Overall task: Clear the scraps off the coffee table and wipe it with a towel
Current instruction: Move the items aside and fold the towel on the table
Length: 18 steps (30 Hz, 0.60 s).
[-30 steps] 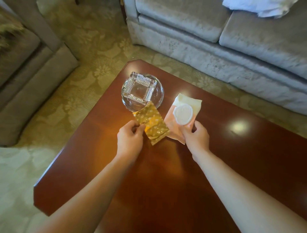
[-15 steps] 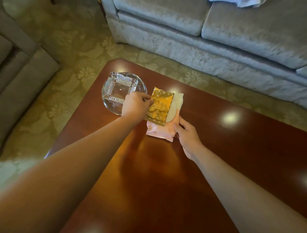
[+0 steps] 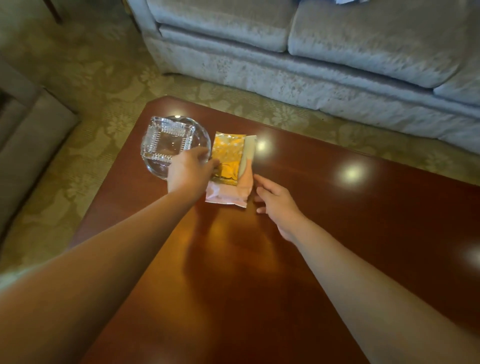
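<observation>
On the dark red coffee table (image 3: 350, 233), a gold foil wrapper (image 3: 228, 156) lies flat on top of a pink packet (image 3: 228, 196); a pale green flap shows along their right side. My left hand (image 3: 188, 172) reaches over the table, its loose fingertips touching the gold wrapper's left edge. My right hand (image 3: 276, 204) hovers with spread fingers just right of the pink packet and holds nothing. A cut-glass ashtray (image 3: 168, 139) sits in a round glass dish close to the left of the wrappers.
A grey sofa (image 3: 311, 59) runs along the far side, with a strip of patterned carpet (image 3: 104, 78) between it and the table. A bit of white cloth (image 3: 349, 1) shows at the top edge. A grey armchair (image 3: 28, 140) stands at the left.
My left hand laid the gold wrapper onto the pink packet, covering its white round lid. My right hand let go of the packet and drew back to the right.
</observation>
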{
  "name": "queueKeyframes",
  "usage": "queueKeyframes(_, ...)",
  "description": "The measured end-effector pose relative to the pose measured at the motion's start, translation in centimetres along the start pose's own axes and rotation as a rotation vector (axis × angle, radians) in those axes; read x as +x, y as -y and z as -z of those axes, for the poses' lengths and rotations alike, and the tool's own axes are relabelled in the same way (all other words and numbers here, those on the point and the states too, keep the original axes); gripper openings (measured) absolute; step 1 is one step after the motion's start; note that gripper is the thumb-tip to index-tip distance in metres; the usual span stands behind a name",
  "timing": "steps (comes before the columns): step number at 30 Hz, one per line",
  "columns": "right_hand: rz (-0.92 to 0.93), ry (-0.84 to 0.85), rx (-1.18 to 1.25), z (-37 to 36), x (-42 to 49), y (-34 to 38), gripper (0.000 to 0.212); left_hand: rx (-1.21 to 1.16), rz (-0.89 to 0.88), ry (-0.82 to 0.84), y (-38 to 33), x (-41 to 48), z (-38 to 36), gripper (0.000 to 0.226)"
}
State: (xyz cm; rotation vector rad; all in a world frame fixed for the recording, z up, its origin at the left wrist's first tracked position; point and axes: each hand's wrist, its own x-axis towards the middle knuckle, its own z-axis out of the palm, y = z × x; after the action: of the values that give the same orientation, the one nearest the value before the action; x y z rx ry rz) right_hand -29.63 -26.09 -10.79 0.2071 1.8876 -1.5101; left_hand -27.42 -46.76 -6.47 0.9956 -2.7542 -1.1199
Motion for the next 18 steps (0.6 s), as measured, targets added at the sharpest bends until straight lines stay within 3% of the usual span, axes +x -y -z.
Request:
queueKeyframes(3,-0.013,-0.055,-0.041,3.0,-5.5,-2.1,0.036,0.091,-0.118,-0.112,-1.0,-3.1,0.5,0.036)
queueKeyframes(5,-0.047,-0.091,-0.038,6.5,-10.5,-4.5,0.029,0.080,-0.257,-0.103,-3.0,-6.4,-0.4,0.033)
queueKeyframes(10,-0.185,-0.302,-0.139,18.6,-24.4,-12.2,0.031,0.135,-0.522,0.338,-9.7,-18.5,-7.9,0.035)
queueKeyframes(13,-0.246,-0.467,-0.227,26.6,-31.8,-17.2,0.032,0.246,-0.574,0.612,-12.7,-26.5,-14.4,0.047)
queueKeyframes(18,-0.338,-0.855,-0.304,39.8,-42.4,-27.1,0.031,0.254,-0.612,0.910,-18.3,-40.2,-24.8,0.055)
